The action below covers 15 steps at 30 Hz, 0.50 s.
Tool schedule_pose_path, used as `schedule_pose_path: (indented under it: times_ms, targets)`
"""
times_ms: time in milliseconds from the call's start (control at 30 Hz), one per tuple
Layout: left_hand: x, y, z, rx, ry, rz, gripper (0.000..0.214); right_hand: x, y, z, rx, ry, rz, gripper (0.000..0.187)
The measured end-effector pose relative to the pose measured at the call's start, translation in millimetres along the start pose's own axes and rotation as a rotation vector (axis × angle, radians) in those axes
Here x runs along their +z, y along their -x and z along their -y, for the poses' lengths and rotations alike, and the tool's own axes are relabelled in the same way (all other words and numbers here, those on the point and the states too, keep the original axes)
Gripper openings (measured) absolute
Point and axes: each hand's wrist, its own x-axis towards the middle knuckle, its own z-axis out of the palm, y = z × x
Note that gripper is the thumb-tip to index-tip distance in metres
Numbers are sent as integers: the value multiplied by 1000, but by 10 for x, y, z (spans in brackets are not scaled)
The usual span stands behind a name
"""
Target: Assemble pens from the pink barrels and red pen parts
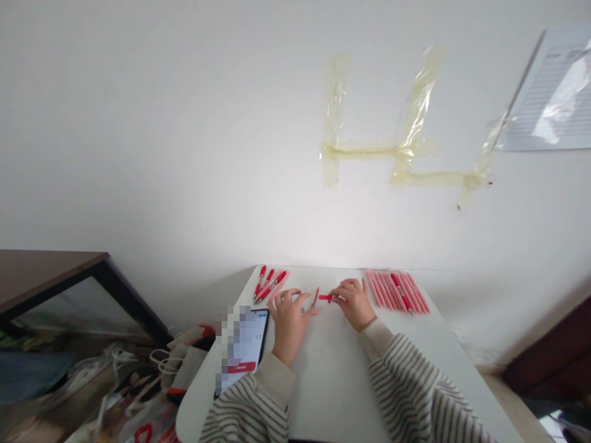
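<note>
My left hand [290,317] rests on the white table [332,381], its fingers pinching a thin red pen part [315,297] that stands tilted. A little to the right, my right hand [355,301] is closed on a short red pen piece [325,298], held level towards the left hand. The two pieces are close together but apart. Both sleeves are striped. A few finished red pens [269,284] lie at the table's far left, and a row of several pink pen barrels [398,291] lies at the far right.
A phone [244,351] with a lit screen lies at the table's left edge beside my left wrist. Left of the table are a dark desk [50,277] and a clutter of cables and bags [138,381]. A white wall with tape strips [397,151] stands behind.
</note>
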Motion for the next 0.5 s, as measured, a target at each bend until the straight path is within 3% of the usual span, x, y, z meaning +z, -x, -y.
schedule_pose_path:
  times_ms: [300,500]
  targets:
    - [-8,59,98,-20,-171,-30,9,-95,3,-62,40,35,-75,14]
    - [-30,46,71,-16,-170,24,10,-70,9,-65,42,42,-45,14]
